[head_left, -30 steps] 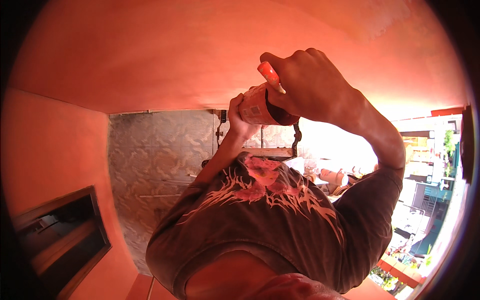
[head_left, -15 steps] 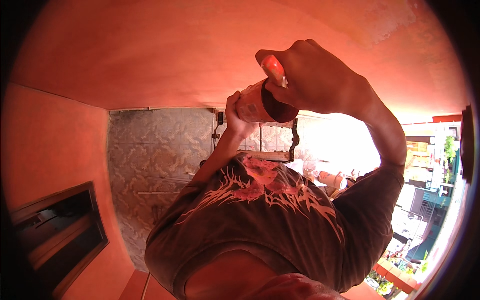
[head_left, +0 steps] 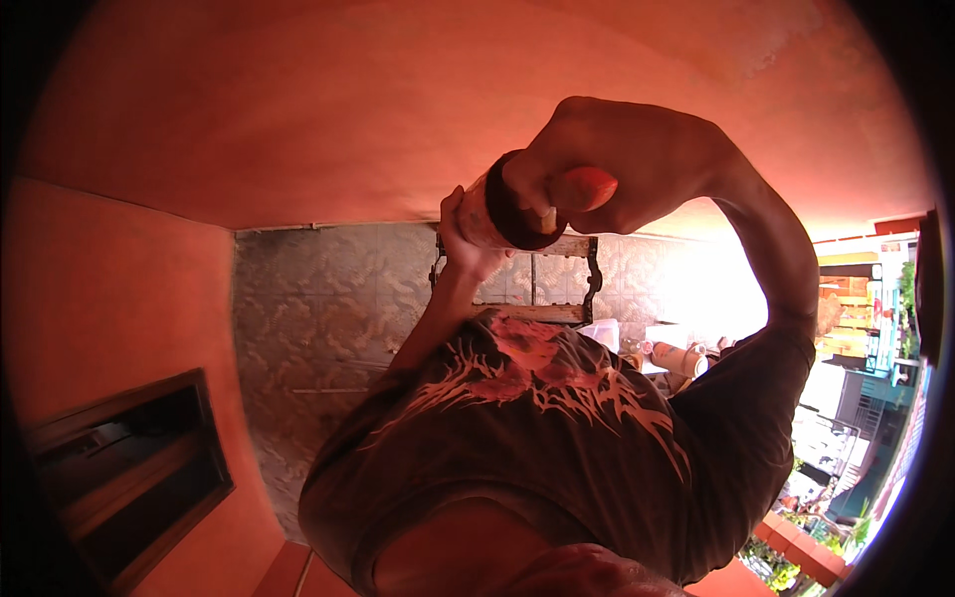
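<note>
My left hand [head_left: 466, 249] is wrapped round the side of an open cylindrical can [head_left: 477, 213], which is tilted with its dark mouth toward me. In my right hand [head_left: 647, 149] is a paintbrush [head_left: 587, 187] with a red, rounded handle, gripped close to the can's rim. Its light lower part points down at the mouth of the can. The bristles are hidden, and so is whatever the can contains. Both hands are raised in front of my chest, close to the orange wall.
An orange wall [head_left: 348, 119] spans the view ahead. Below the can stands a low frame with dark curved sides [head_left: 594, 279] on a patterned tile floor [head_left: 328, 269]. Several containers, one a pale cylinder [head_left: 678, 358], are at the right. A dark-framed opening [head_left: 129, 478] is at the left.
My right hand has moved down and slightly right, and the brush handle has swung from upright to pointing right. The can has tipped further toward me and shifted slightly left.
</note>
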A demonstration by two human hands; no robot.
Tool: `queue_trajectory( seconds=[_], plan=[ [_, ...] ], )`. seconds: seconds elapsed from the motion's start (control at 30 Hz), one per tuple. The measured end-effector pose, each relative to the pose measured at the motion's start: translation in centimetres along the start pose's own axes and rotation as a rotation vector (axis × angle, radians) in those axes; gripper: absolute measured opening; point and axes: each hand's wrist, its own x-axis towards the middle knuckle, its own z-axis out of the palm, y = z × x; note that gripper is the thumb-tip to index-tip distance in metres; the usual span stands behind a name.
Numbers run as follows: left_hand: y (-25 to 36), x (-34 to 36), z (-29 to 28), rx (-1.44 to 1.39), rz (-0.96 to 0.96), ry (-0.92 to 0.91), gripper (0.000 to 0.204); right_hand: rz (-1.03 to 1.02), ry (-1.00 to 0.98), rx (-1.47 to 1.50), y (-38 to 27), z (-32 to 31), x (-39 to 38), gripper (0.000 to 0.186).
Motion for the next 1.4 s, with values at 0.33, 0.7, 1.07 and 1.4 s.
queue_trajectory(
  seconds=[0.33, 0.7, 1.07, 1.4],
  plan=[
    [-1.2, 0.0, -0.7, 0.028, 0.078, -0.003, 0.064, 0.043, -0.026, -0.021, 0.6, -1.1, -0.4, 0.013],
    [-1.0, 0.3, 0.1, 0.023, 0.102, -0.065, 0.060, 0.190, -0.120, -0.117, -1.4, -2.6, 0.6, 0.014],
    [-2.3, 0.2, -1.1, -0.083, 0.042, -0.123, 0.056, 0.279, -0.120, -0.164, -2.0, -1.5, 0.2, 0.014],
    [-1.0, -0.3, -0.9, -0.003, 0.020, -0.025, 0.058, 0.180, -0.059, -0.014, -1.0, -2.3, -0.1, 0.010]
  ],
)
